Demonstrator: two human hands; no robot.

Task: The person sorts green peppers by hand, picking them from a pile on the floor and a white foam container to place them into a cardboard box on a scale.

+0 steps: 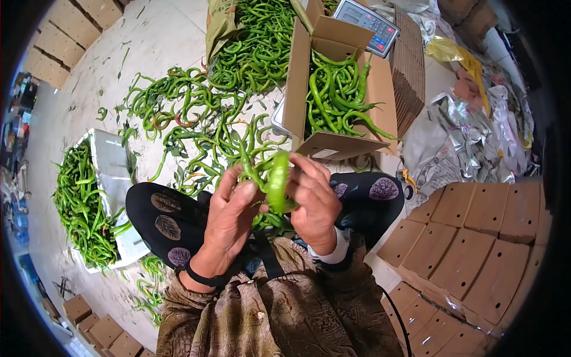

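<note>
Both hands are raised close together over the lap. My left hand (232, 205) is closed round a slim green pepper (248, 160) that points upward. Curled green peppers (277, 181) are in my right hand (314, 199), its fingers bent round their right side. Just ahead, an open cardboard box (382, 89) holds many long green peppers (339, 92). More loose peppers (205, 134) lie spread on the floor in front and to the left. Below the hands, a few peppers (270, 223) show between the legs.
A white foam box (113, 163) full of peppers stands at the left. At the top are an open sack (220, 30) and a scale (372, 27). Flattened cardboard (409, 65), crumpled foil (470, 131) and stacked cartons (470, 262) lie to the right.
</note>
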